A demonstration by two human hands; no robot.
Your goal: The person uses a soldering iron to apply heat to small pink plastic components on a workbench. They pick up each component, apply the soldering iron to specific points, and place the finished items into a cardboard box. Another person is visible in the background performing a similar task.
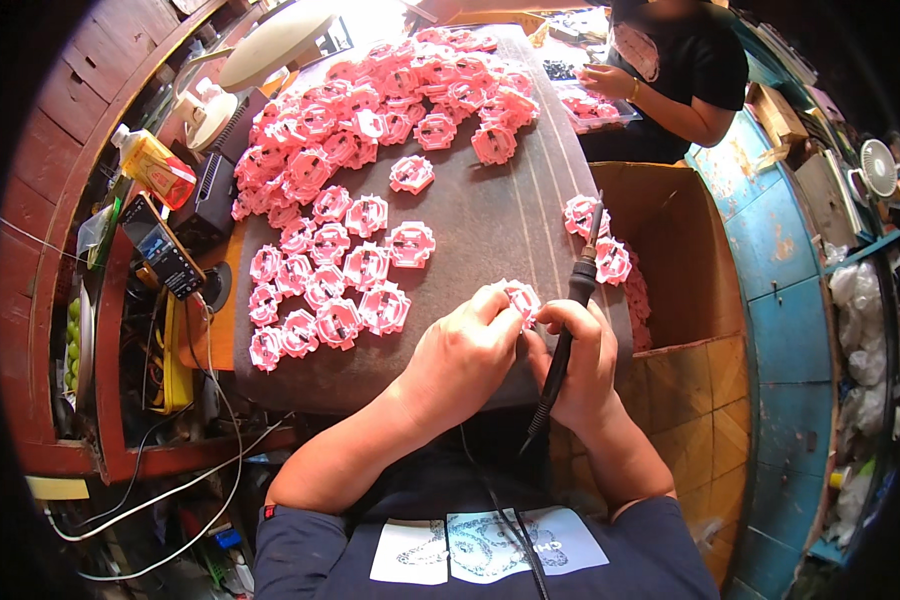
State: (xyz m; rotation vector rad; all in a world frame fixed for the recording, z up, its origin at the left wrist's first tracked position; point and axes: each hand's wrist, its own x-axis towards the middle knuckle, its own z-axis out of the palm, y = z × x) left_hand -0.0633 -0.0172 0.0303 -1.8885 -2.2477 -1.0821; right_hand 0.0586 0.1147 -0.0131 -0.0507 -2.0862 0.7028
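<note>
Two things in hand over near side of counter (pixel 475 225): pinching pink plastic part (pixel 521 300) in grip of left hand (pixel 465 345), clasping black soldering iron (pixel 582 277) in right hand (pixel 585 365); farther, loose rows of similar parts (pixel 367 266), then big heap (pixel 308 172).

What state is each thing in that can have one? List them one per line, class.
Left hand: fingers closed on a pink part
Right hand: closed around the soldering iron
Soldering iron: tip pointing away from the wearer; heat cannot be told
Phone: screen lit
Bottle: capped
Cardboard box: open
</note>
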